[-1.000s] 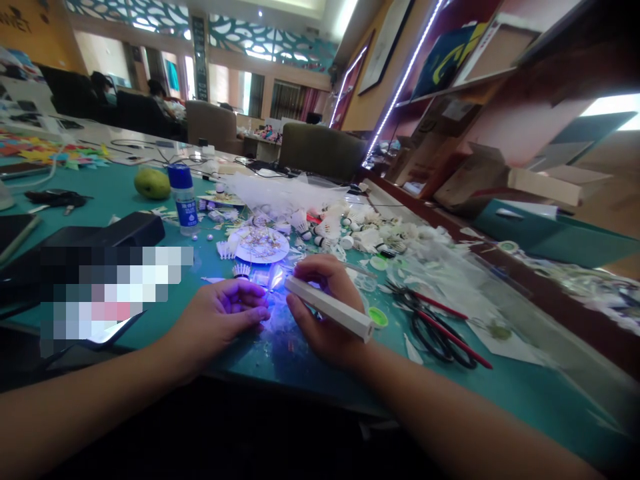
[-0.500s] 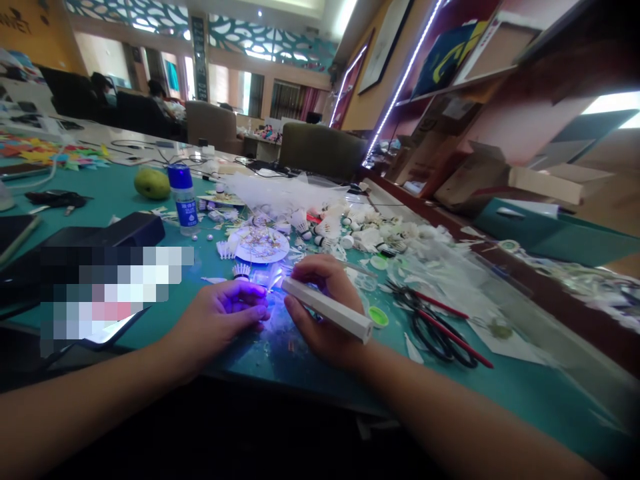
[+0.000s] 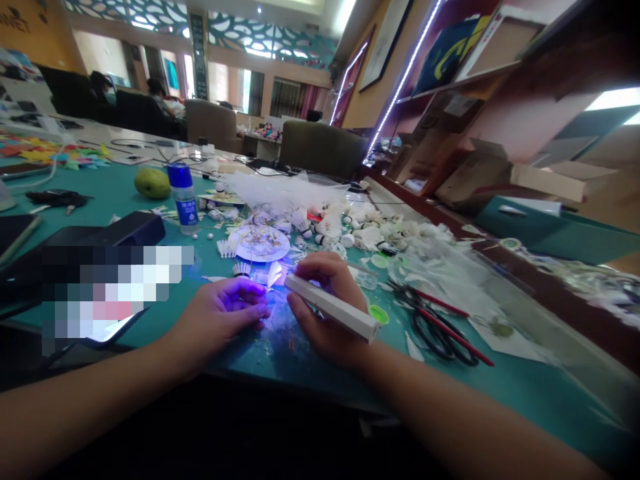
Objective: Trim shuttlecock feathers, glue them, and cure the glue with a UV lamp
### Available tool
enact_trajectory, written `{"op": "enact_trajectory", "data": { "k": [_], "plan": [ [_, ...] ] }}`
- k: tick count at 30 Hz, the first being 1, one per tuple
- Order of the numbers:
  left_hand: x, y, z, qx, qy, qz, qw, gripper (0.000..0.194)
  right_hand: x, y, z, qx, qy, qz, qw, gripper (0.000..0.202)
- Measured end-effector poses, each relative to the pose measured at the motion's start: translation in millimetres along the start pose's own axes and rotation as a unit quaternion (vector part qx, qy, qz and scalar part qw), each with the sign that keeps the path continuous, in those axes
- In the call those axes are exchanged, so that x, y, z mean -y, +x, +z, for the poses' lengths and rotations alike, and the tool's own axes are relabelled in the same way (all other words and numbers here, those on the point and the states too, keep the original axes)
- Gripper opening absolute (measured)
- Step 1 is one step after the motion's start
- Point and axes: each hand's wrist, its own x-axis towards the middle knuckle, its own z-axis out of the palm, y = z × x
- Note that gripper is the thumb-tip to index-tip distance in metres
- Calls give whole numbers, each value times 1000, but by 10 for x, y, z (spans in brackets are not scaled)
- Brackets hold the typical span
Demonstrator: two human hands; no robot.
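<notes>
My right hand (image 3: 327,303) is wrapped round a white, stick-shaped UV lamp (image 3: 333,308), whose far end throws violet light to the left. My left hand (image 3: 235,307) is closed in a pinch at the lit spot, a short gap from the lamp. A small pale piece (image 3: 275,275), feather-like, shows just beyond its fingertips; whether the fingers grip it I cannot make out. Behind the hands stands a cut shuttlecock base (image 3: 242,269) with short stubs. A white plate (image 3: 261,256) of small gold and white bits lies farther back.
A blue-capped glue bottle (image 3: 185,210) and a green fruit (image 3: 153,183) stand at the back left. Black-handled scissors (image 3: 440,333) and red sticks (image 3: 465,343) lie on the right. Shuttlecocks (image 3: 327,230) and plastic wrap cover the back. A lit phone (image 3: 117,327) lies left.
My right hand and the lamp have shifted slightly right, widening the gap to my left hand. The left hand stays almost still, under violet light.
</notes>
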Motion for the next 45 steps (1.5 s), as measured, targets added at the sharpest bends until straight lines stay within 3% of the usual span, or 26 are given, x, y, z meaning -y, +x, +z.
{"op": "enact_trajectory", "data": {
  "k": [18,45],
  "plan": [
    [22,4,-21,14,50,37,998,23,-7,4,17,-15,-16,-9,1000,39],
    [10,-16,-33,16,45,31,998,27,-8,2,15,-18,-28,-12,999,38]
  ]
}}
